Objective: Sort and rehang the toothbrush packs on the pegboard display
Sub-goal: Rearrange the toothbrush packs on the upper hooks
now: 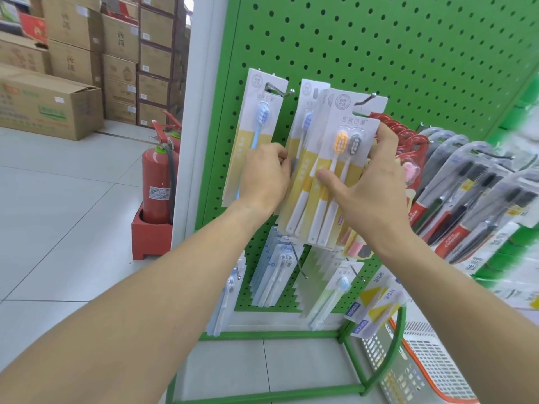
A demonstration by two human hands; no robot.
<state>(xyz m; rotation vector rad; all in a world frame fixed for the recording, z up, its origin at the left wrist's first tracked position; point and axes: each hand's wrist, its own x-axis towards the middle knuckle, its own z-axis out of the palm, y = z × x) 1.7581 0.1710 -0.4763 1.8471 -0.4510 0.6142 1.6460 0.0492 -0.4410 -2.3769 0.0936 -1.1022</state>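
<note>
Mid-frame, my right hand (368, 182) pinches the front toothbrush pack (335, 176) at its hook (368, 98); left hand (267, 173) grips the stack behind (300, 158). Next, I'd seat the hang-hole squarely.

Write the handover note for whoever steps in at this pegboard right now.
Left hand: fingers curled into the left edge of the bunch of yellow-and-white toothbrush packs.
Right hand: grips the front pack, the one with orange and grey brush heads, thumb on its face.
Front pack's hole is at the tip of the upper right hook; whether it is fully on is unclear.
Done: one blue-brush pack hangs alone on the upper left hook.
Left: sort the held bunch and hang each pack.
</note>
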